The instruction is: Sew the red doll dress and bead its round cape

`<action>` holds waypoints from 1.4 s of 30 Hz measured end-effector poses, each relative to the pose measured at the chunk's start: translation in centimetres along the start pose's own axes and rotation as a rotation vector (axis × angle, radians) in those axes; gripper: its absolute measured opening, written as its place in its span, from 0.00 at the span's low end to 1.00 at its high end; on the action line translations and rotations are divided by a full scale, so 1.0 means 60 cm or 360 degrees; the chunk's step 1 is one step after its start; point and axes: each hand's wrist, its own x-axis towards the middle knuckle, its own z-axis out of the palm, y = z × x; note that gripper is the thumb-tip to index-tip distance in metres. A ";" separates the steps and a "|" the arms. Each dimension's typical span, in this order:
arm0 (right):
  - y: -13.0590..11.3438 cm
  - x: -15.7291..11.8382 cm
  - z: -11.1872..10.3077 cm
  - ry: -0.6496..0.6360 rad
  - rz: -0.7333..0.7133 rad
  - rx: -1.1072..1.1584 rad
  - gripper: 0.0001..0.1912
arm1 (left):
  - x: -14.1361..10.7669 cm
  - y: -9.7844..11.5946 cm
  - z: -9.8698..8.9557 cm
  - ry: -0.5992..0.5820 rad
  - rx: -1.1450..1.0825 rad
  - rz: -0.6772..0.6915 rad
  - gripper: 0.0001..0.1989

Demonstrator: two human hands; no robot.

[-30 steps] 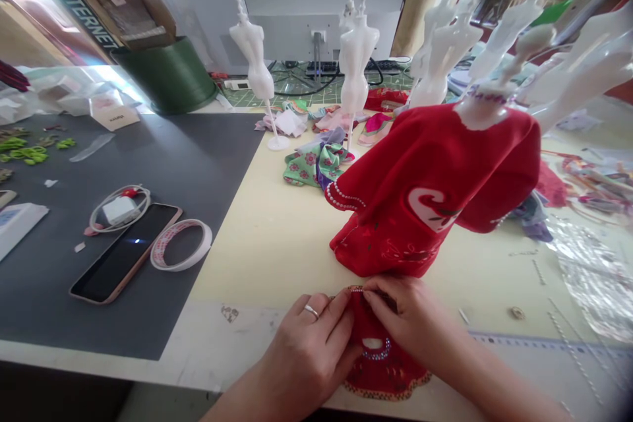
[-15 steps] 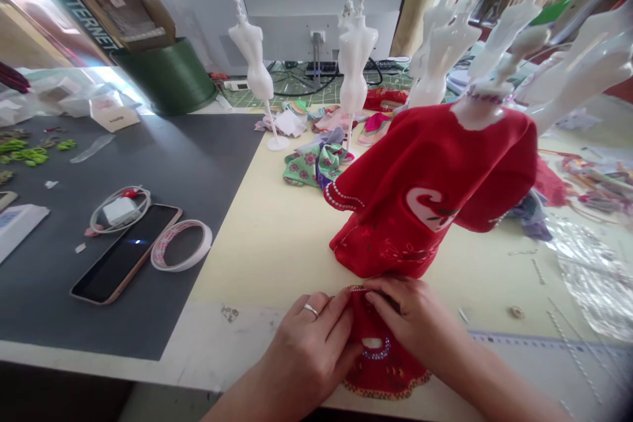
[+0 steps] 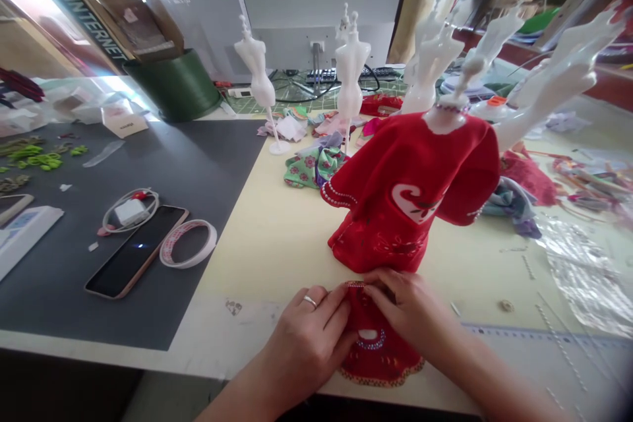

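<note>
A small red cloth piece [image 3: 378,356] with a patterned trim and a curved row of bluish beads lies at the table's front edge. My left hand [image 3: 309,336], a ring on one finger, pinches its upper left edge. On the upper right edge my right hand [image 3: 408,306] is closed, its fingertips near the left ones. Between them shows a short strip of white beads along the top. Just behind stands a miniature mannequin in a red garment [image 3: 386,191] with pearl-like sleeve trim and a pale swirl motif; its lower hem almost meets my right fingers.
White mini mannequins [image 3: 351,72] stand at the back, with fabric scraps [image 3: 311,165] around them. On the left grey mat lie a phone [image 3: 136,254], a tape roll [image 3: 188,244] and a charger [image 3: 131,211]. At right are a ruler [image 3: 499,333], bead strands [image 3: 558,343] and clear plastic [image 3: 588,277].
The view has shifted slightly, so the dressed mannequin appears a little further left. Both hands keep their hold on the red cloth piece, with little movement.
</note>
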 end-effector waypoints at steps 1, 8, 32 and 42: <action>0.000 0.000 0.000 0.0003 -0.0013 -0.0029 0.10 | 0.000 0.000 0.000 -0.0004 0.0005 -0.0002 0.13; -0.006 0.004 0.000 0.0087 -0.0064 -0.0260 0.12 | 0.002 0.007 -0.002 -0.0079 0.0010 -0.0066 0.16; -0.012 0.003 0.001 0.0083 -0.0060 -0.0345 0.13 | 0.012 0.032 0.018 -0.0064 0.0126 -0.0231 0.18; -0.014 0.005 0.000 0.0019 -0.0005 -0.0366 0.12 | 0.016 0.036 0.024 -0.0129 0.0133 -0.0289 0.19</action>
